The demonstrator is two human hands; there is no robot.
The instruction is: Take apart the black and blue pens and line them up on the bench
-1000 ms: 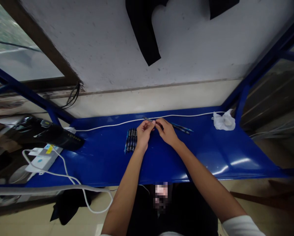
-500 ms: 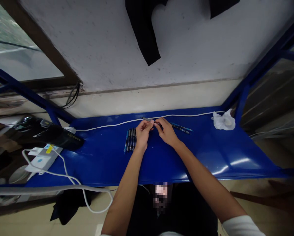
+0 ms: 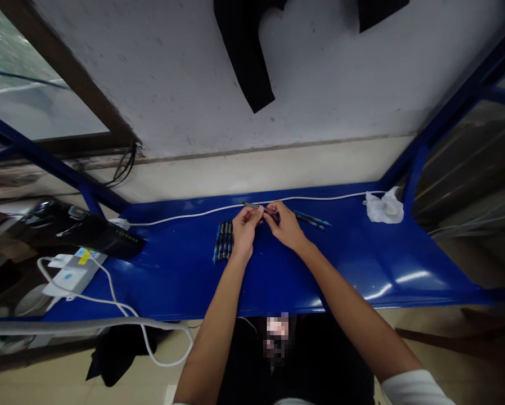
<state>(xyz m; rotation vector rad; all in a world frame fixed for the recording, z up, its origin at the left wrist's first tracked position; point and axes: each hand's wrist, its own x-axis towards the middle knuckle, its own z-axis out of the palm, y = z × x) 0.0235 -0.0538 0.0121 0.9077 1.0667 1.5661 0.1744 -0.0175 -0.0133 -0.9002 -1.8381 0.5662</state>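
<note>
A dark pen (image 3: 249, 205) is held up over the blue tabletop (image 3: 176, 281), its one end sticking out past the fingertips to the left. My left hand (image 3: 246, 228) is closed on the pen's middle. Thumb and fingers of my right hand (image 3: 285, 225) pinch its right end, close beside my left fingertips. Just left of my left hand, several pens (image 3: 224, 241) lie side by side in a row, partly hidden by that hand. To the right of my right hand, a few more pens (image 3: 314, 219) lie slanted on the tabletop.
A white cable (image 3: 193, 214) runs along the back of the tabletop to a crumpled white tissue (image 3: 385, 207) at the right. At the left are a black bottle-like object (image 3: 104, 233) and a white power strip (image 3: 75, 273) with looped cords. Blue metal posts frame both sides.
My right fingers have shifted slightly at the pen's right end, and more of the pen shows between the two hands. My left hand has barely moved.
</note>
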